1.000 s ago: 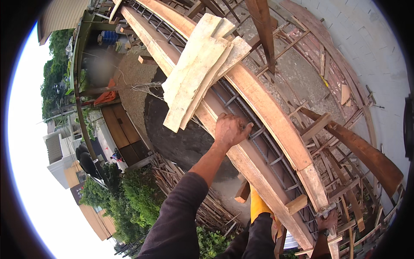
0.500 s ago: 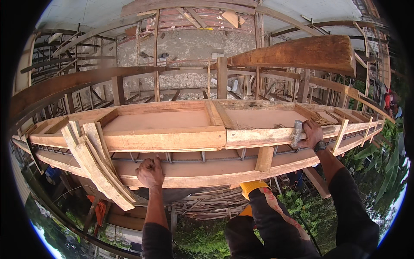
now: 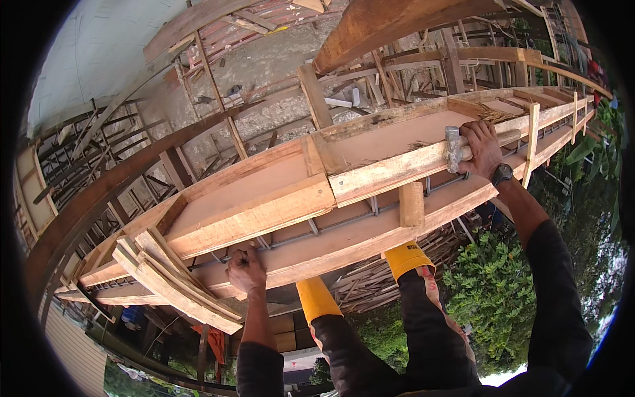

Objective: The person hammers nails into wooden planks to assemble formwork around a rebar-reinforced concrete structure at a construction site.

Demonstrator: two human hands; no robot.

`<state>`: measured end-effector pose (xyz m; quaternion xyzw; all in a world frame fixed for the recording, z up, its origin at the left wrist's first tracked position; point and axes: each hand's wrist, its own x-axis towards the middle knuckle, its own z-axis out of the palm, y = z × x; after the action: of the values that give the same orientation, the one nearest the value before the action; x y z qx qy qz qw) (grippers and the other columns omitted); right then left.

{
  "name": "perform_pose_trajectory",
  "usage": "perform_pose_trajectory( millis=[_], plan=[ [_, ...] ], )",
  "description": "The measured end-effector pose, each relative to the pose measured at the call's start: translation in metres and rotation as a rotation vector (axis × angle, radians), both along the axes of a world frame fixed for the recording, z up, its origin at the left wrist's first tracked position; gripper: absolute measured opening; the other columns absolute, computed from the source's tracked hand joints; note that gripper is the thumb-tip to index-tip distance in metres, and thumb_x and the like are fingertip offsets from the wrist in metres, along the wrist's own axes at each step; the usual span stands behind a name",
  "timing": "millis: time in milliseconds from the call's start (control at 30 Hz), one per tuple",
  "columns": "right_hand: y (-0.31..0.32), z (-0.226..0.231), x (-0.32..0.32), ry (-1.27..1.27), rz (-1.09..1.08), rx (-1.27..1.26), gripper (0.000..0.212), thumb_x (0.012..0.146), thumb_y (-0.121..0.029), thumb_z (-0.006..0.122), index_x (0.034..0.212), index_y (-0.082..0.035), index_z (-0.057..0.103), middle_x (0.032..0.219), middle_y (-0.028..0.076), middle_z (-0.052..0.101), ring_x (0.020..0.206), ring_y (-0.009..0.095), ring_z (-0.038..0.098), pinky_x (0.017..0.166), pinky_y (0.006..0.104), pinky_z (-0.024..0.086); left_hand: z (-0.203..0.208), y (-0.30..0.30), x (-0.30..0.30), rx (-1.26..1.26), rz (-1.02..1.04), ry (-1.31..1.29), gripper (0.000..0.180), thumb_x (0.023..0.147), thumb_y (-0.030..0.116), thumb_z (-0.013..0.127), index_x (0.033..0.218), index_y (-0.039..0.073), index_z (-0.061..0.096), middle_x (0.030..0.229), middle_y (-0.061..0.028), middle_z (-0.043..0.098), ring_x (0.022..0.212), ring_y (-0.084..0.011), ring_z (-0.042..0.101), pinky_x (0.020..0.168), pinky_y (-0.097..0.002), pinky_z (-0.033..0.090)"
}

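Observation:
My right hand (image 3: 481, 147) is closed around the handle of a hammer, whose steel head (image 3: 453, 149) rests on the top edge of a long wooden formwork trough (image 3: 264, 215). A dark watch (image 3: 501, 175) sits on that wrist. My left hand (image 3: 246, 270) is curled over the lower edge of the outer side board (image 3: 344, 241), below the steel bars (image 3: 344, 221) that run between the boards. My legs in dark trousers and yellow boots (image 3: 316, 298) press against that board from below.
A bundle of loose planks (image 3: 169, 281) lies across the trough's left end. A short wooden cleat (image 3: 411, 204) bridges the two boards. A heavy beam (image 3: 397, 23) runs overhead, with scaffold timbers behind. Green bushes (image 3: 503, 291) and stacked wood lie far below.
The view has tilted, so the trough now slopes up to the right. My right hand still holds the hammer on the top edge, and my left hand stays on the outer board.

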<state>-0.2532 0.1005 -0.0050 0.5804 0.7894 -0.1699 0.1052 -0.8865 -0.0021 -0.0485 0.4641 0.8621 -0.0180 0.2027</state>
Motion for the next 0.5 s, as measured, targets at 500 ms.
perform_pose_trajectory(
  millis=[500],
  plan=[
    [-0.031, -0.015, 0.003, -0.048, -0.141, 0.021, 0.098, 0.080, -0.083, 0.055, 0.150, -0.016, 0.042, 0.147, 0.011, 0.046, 0.144, 0.035, 0.037, 0.126, 0.0563, 0.016, -0.001, 0.002, 0.003, -0.082, -0.013, -0.085, 0.063, 0.091, 0.055, 0.072, 0.060, 0.004, 0.052, 0.058, -0.0093, 0.052, 0.056, -0.0244, 0.041, 0.059, -0.0459, 0.034]
  ],
)
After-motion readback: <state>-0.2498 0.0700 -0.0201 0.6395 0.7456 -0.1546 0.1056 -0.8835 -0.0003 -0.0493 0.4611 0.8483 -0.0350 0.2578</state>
